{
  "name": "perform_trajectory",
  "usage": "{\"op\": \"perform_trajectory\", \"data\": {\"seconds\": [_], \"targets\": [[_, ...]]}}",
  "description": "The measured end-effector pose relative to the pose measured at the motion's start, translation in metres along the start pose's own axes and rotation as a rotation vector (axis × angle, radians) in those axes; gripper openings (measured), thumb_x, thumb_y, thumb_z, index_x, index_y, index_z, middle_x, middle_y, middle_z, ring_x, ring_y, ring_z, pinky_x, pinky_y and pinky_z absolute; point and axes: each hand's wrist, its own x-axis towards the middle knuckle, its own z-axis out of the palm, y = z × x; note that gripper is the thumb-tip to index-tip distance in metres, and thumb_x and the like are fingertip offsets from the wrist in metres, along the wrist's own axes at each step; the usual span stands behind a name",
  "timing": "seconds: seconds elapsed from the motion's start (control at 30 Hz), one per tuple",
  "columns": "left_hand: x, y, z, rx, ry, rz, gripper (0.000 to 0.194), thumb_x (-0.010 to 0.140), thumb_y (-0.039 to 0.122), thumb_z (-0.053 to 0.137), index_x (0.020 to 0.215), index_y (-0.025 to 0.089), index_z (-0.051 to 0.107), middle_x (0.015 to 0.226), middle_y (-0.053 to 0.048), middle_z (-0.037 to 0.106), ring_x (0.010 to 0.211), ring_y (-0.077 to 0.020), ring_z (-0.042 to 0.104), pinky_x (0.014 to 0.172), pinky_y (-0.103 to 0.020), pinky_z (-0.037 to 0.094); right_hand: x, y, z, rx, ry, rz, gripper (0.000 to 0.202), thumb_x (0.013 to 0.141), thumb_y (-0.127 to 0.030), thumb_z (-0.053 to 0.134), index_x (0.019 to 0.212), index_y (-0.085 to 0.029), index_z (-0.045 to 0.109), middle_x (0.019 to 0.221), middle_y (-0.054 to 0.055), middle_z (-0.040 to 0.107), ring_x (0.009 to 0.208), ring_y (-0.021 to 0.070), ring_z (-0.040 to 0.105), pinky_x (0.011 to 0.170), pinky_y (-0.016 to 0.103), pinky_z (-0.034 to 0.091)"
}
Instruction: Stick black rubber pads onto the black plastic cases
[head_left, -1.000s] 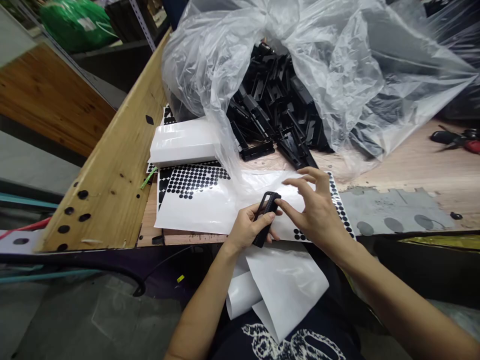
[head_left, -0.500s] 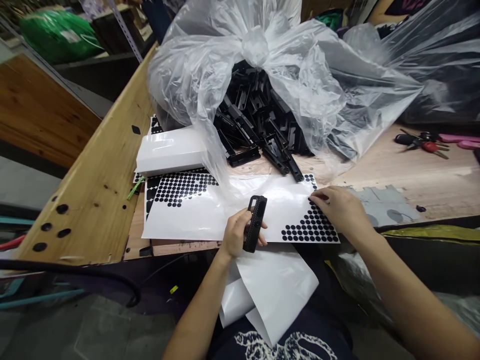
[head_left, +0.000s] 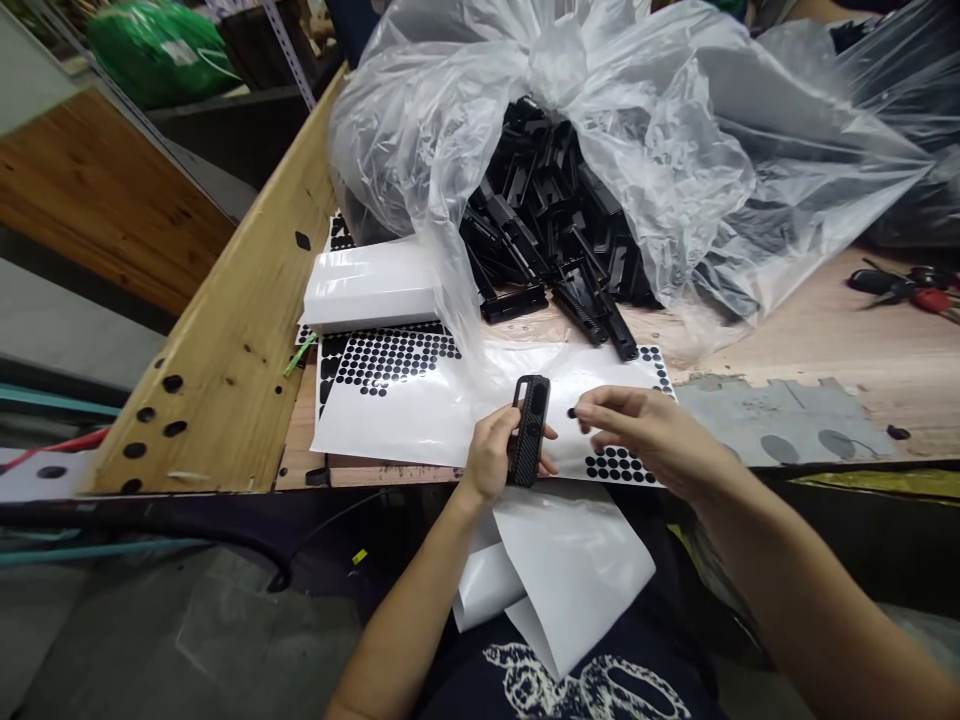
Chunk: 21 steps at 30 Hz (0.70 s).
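Note:
My left hand (head_left: 493, 452) is closed around a black plastic part (head_left: 529, 440), long and narrow, with a textured face and a slot at its upper end. Between thumb and fingertips, my right hand (head_left: 645, 425) pinches a small round black sticker (head_left: 573, 412), a little to the right of the part and apart from it. Under both hands lies a white sticker sheet (head_left: 405, 425) with rows of black dots at its left and right ends. My right hand hides some of the right-hand dots.
A clear plastic bag (head_left: 427, 130) spills many similar black parts (head_left: 555, 220) behind the sheet. A folded white paper stack (head_left: 371, 285) sits at left, beside a wooden side board (head_left: 225, 350). Keys (head_left: 900, 285) lie far right. Loose white backing paper (head_left: 570, 570) hangs over my lap.
My right hand has lifted a black dot sticker off the sheet and moved left toward the black part. The left hand still holds the part, now turned slightly. The whole view has shifted.

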Motion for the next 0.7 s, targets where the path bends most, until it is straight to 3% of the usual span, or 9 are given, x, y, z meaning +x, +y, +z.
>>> {"op": "perform_trajectory", "data": {"seconds": [0.07,0.17,0.33,0.7], "targets": [[0.0,-0.001,0.001,-0.007,0.027,-0.001,0.046,0.091,0.057,0.053,0.096,0.013,0.064,0.066,-0.007,0.071,0.051,-0.0208,0.068,0.046,-0.027,0.051,-0.001,-0.002,0.025,0.1,-0.045,0.041,0.046,0.066,-0.06,0.087,0.079,-0.018,0.075,0.082,0.007,0.072,0.077,0.0198,0.065,0.066,0.03,0.053],[0.001,-0.002,0.002,-0.023,0.049,-0.01,0.042,0.09,0.056,0.054,0.1,0.016,0.062,0.067,-0.005,0.072,0.054,-0.022,0.07,0.045,-0.027,0.051,0.002,0.0,0.04,0.097,-0.028,0.029,0.048,0.062,-0.061,0.089,0.077,-0.017,0.075,0.079,0.005,0.071,0.073,0.0181,0.063,0.063,0.029,0.051],[0.001,-0.003,0.003,-0.025,0.051,-0.015,0.04,0.09,0.056,0.054,0.097,0.017,0.062,0.06,-0.004,0.068,0.056,-0.0235,0.071,0.047,-0.029,0.054,0.001,0.002,0.037,0.028,-0.032,-0.02,0.047,0.066,-0.059,0.088,0.079,-0.016,0.075,0.078,0.004,0.07,0.064,0.0147,0.058,0.064,0.031,0.05],[0.002,-0.003,0.003,-0.024,0.046,-0.01,0.043,0.09,0.057,0.056,0.097,0.016,0.062,0.064,-0.006,0.07,0.058,-0.0236,0.072,0.047,-0.028,0.053,0.0,0.003,0.039,-0.106,-0.036,-0.085,0.048,0.074,-0.064,0.08,0.083,-0.017,0.074,0.079,0.005,0.073,0.072,0.0203,0.066,0.07,0.033,0.053]]}}
